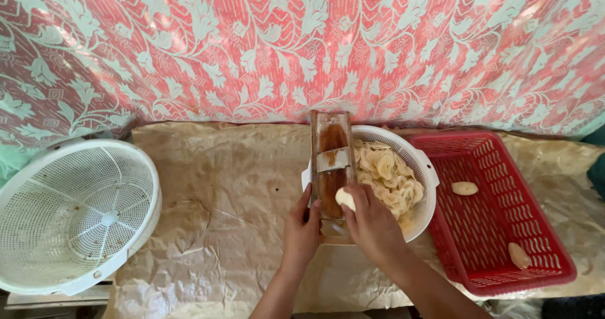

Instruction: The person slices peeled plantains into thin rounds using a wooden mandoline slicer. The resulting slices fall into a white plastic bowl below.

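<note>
A wooden slicer board with a metal blade rests across a white perforated basket that holds several pale banana slices. My left hand grips the near end of the board. My right hand presses a peeled banana piece against the board, just below the blade.
A red plastic crate to the right holds two peeled banana pieces. A large white colander stands at the left. Crumpled brown paper covers the table; a red and green floral cloth hangs behind.
</note>
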